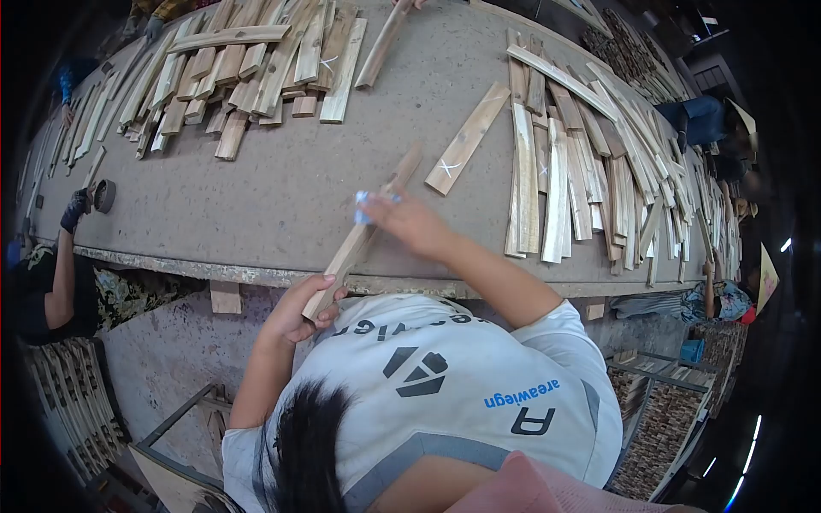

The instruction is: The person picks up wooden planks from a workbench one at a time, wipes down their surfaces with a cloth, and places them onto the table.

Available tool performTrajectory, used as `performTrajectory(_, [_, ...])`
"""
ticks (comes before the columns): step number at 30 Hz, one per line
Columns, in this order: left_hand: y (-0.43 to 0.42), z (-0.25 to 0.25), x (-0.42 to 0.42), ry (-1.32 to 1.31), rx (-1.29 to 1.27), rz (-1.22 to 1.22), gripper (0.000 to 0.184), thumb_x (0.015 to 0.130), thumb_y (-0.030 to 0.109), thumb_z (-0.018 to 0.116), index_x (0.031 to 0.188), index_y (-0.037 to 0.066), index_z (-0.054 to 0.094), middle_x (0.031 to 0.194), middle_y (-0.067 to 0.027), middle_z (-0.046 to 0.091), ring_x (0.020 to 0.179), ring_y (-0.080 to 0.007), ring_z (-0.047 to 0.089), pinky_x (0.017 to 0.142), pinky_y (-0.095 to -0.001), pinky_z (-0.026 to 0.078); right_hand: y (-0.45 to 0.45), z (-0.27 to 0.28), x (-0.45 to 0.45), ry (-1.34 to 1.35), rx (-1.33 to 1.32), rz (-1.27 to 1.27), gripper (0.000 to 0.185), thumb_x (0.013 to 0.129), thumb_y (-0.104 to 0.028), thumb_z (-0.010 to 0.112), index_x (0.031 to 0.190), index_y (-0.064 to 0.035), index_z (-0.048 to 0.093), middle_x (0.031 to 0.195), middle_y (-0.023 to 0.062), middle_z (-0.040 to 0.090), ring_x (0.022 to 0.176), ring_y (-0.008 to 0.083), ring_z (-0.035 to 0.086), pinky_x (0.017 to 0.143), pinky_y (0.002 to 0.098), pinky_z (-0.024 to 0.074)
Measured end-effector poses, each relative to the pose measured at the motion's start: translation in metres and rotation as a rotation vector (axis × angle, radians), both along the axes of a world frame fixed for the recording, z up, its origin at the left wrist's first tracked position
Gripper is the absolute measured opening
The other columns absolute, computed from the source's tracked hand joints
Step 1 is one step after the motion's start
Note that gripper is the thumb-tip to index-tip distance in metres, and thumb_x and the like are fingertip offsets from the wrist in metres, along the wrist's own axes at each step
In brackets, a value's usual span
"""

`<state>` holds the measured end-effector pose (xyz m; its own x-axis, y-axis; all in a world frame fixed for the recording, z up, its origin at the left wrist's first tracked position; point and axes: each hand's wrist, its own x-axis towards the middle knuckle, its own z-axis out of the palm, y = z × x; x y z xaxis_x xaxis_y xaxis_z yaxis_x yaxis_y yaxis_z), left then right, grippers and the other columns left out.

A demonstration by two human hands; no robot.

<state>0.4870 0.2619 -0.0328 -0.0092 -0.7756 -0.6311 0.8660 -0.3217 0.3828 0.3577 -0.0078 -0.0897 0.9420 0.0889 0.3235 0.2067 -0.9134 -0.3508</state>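
My left hand (310,306) is closed round the near end of a narrow wooden strip (349,253), just over the table's front edge. The strip slants away up and to the right, and its far end is blurred. My right hand (412,224) lies across the strip's middle, its fingers smeared by motion. Blue-and-white patches (363,208) show at its fingertips; whether they are wrapping or a held piece I cannot tell. To the right on the table lies a flat board with a white X mark (469,138).
A large pile of wooden strips (256,73) lies at the back left, another pile (569,162) at the right. A gloved co-worker's hand (75,210) is beside a dark round ring (104,196) at the left. Another person's hand holds a strip (383,44) at the far edge.
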Motion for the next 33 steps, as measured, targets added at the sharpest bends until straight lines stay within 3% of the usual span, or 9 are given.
performTrajectory(7, [-0.003,0.004,-0.001,-0.273,0.019,-0.126,0.026,0.095,0.024,0.063,0.106,0.000,0.059,0.086,-0.0027,0.056,0.056,-0.0084,0.049,0.045,-0.0233,0.036,-0.062,0.003,-0.006,0.149,0.018,-0.394,0.060,0.091,0.003,0.044,0.149,-0.0121,0.044,0.149,0.0074,0.053,0.136,0.0301,0.051,0.121,0.0588,0.0215])
performTrajectory(9, [-0.004,0.012,-0.002,-0.300,0.015,-0.145,0.031,0.095,0.023,0.064,0.113,-0.002,0.062,0.089,-0.0022,0.058,0.060,-0.0079,0.051,0.048,-0.0233,0.038,-0.017,0.015,-0.017,0.065,0.053,-0.253,0.063,0.090,0.004,0.043,0.151,-0.0131,0.043,0.152,0.0077,0.050,0.138,0.0287,0.049,0.121,0.0589,0.0215])
performTrajectory(13, [-0.011,0.023,-0.011,-0.622,0.025,-0.246,0.057,0.091,0.020,0.067,0.142,-0.003,0.052,0.109,-0.0048,0.064,0.089,-0.0092,0.056,0.075,-0.0226,0.046,-0.014,0.021,-0.024,0.220,0.128,0.093,0.071,0.086,0.010,0.044,0.152,-0.0127,0.039,0.154,0.0084,0.047,0.141,0.0250,0.046,0.122,0.0592,0.0206])
performTrajectory(15, [-0.011,0.028,-0.014,-0.653,0.006,-0.261,0.064,0.090,0.018,0.067,0.147,-0.002,0.047,0.115,-0.0061,0.064,0.098,-0.0101,0.056,0.085,-0.0227,0.046,-0.055,0.008,-0.018,0.211,-0.083,-0.400,0.069,0.088,0.008,0.044,0.153,-0.0144,0.038,0.152,0.0070,0.049,0.140,0.0226,0.048,0.121,0.0595,0.0227])
performTrajectory(17, [-0.016,0.037,-0.011,-0.777,0.036,-0.310,0.063,0.088,0.016,0.068,0.145,-0.003,0.048,0.118,-0.0083,0.064,0.104,-0.0129,0.056,0.094,-0.0253,0.044,-0.046,0.003,-0.015,0.184,-0.089,-0.426,0.069,0.088,0.007,0.044,0.153,-0.0142,0.038,0.150,0.0070,0.052,0.139,0.0234,0.049,0.120,0.0597,0.0250])
performTrajectory(20, [-0.014,0.028,-0.012,-0.848,-0.016,-0.290,0.066,0.087,0.016,0.069,0.145,-0.005,0.047,0.119,-0.0111,0.064,0.107,-0.0144,0.056,0.096,-0.0269,0.044,0.025,0.039,-0.025,0.148,0.176,0.079,0.067,0.087,0.009,0.046,0.150,-0.0146,0.043,0.149,0.0083,0.052,0.137,0.0286,0.050,0.119,0.0609,0.0246])
performTrajectory(25, [-0.010,0.025,-0.015,-0.899,0.045,-0.320,0.072,0.085,0.017,0.072,0.146,-0.009,0.044,0.126,-0.0175,0.063,0.112,-0.0175,0.057,0.100,-0.0276,0.043,-0.038,0.002,-0.023,0.226,0.373,-0.282,0.069,0.088,0.007,0.048,0.151,-0.0212,0.044,0.147,0.0072,0.055,0.135,0.0253,0.052,0.120,0.0605,0.0234])
performTrajectory(27, [-0.012,0.021,-0.014,-0.976,0.037,-0.319,0.074,0.084,0.017,0.072,0.146,-0.010,0.043,0.130,-0.0198,0.062,0.115,-0.0184,0.057,0.102,-0.0277,0.042,-0.043,0.011,-0.024,0.197,0.006,-0.307,0.074,0.083,0.010,0.051,0.150,-0.0192,0.045,0.149,0.0048,0.053,0.135,0.0247,0.052,0.120,0.0580,0.0241])
performTrajectory(33, [-0.008,0.011,-0.014,-0.949,0.052,-0.323,0.074,0.085,0.016,0.072,0.146,-0.012,0.041,0.140,-0.0237,0.057,0.126,-0.0227,0.054,0.108,-0.0299,0.038,-0.014,0.029,-0.029,0.266,0.247,0.095,0.074,0.084,0.010,0.049,0.151,-0.0232,0.044,0.148,0.0036,0.054,0.138,0.0236,0.050,0.122,0.0569,0.0220])
